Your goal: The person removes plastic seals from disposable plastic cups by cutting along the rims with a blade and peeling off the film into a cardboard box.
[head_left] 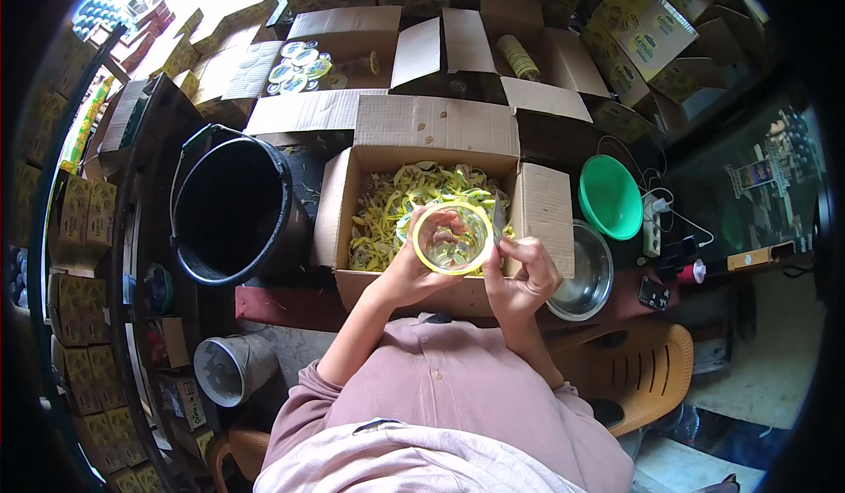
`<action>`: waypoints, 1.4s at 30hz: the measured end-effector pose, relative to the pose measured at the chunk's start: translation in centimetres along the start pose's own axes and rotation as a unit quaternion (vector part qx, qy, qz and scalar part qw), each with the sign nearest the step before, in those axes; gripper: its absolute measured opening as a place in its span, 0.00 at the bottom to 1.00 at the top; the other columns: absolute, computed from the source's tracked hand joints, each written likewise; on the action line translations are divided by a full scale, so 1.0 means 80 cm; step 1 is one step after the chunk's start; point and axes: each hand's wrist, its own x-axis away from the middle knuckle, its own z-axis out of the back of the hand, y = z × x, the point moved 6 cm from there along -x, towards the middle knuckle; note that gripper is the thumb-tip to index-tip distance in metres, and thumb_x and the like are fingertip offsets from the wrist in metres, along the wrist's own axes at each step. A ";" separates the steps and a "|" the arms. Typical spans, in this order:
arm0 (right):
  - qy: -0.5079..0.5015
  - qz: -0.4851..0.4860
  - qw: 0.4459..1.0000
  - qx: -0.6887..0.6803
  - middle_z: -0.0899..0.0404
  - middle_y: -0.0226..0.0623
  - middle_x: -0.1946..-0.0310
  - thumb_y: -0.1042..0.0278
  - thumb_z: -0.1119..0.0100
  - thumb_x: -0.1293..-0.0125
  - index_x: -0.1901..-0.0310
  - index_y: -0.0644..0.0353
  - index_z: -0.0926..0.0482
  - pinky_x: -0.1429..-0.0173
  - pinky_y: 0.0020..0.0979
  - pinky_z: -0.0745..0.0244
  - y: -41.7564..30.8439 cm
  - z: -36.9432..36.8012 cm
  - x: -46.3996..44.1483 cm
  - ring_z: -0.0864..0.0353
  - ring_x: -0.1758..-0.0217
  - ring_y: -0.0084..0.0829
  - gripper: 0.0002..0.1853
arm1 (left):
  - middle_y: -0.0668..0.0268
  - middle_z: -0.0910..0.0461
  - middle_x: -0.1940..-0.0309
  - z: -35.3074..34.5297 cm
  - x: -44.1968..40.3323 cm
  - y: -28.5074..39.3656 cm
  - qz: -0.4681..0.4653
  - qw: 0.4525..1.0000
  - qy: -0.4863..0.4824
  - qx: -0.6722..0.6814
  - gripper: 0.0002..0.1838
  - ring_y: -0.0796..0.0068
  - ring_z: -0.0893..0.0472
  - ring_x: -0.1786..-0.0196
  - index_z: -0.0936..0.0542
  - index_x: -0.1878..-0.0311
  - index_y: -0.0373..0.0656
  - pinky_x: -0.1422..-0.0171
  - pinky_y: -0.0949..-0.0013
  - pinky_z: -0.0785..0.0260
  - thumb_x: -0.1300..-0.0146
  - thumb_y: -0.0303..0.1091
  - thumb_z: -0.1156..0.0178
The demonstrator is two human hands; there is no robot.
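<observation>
Stacked cartons [641, 31] crowd the back and sides of the room, around a dark work surface. Closest in, the left hand [403, 275] is wrapped around a clear cup [448, 271], gripping it with its yellow-rimmed mouth turned up toward the head. The right hand [525, 280] has its fingers curled and pinched at the cup's right edge, around a thin, pale, blade-like sliver [496, 214] that rises beside the rim; it is too small to tell whether it is a knife.

Judging by this pose, the step in hand is working along the rim, perhaps trimming it. The next move seems to call for a steady left grip and a gradual turn of the cup, keeping the left fingertips clear of any edge.

Just beneath the cup, an open carton [436, 125] holds a heap of yellow strips [378, 222]. Beyond it stand a black bucket [295, 246] on the left and, on the right, a metal bowl [591, 268] near a green bowl [607, 198]. Farther back, another carton [547, 99] contains a stack of yellow-rimmed cups [518, 57].
</observation>
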 end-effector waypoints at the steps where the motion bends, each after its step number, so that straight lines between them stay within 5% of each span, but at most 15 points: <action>1: 0.001 -0.001 1.000 0.002 0.25 0.36 0.79 0.84 0.37 0.56 0.71 0.63 0.23 0.73 0.23 0.31 -0.001 0.001 -0.003 0.24 0.77 0.25 0.09 | 0.64 0.40 0.52 0.001 0.001 -0.001 0.008 1.000 -0.007 -0.011 0.37 0.72 0.33 0.46 0.39 0.43 0.41 0.45 0.67 0.34 0.57 0.23 0.31; 37: -0.021 -0.007 0.998 -0.062 0.25 0.35 0.81 0.84 0.38 0.57 0.69 0.62 0.22 0.72 0.24 0.30 0.020 0.002 -0.003 0.23 0.78 0.26 0.11 | 0.62 0.33 0.49 -0.004 -0.005 0.018 0.054 0.992 -0.110 -0.017 0.36 0.72 0.32 0.45 0.39 0.42 0.38 0.38 0.69 0.41 0.56 0.26 0.35; 42: -0.029 -0.007 0.998 -0.056 0.24 0.36 0.80 0.84 0.37 0.57 0.69 0.62 0.22 0.72 0.24 0.29 0.016 -0.005 -0.005 0.23 0.77 0.26 0.11 | 0.62 0.35 0.50 0.000 -0.004 0.019 -0.015 0.999 -0.025 0.016 0.39 0.71 0.31 0.46 0.40 0.43 0.40 0.42 0.67 0.37 0.59 0.29 0.30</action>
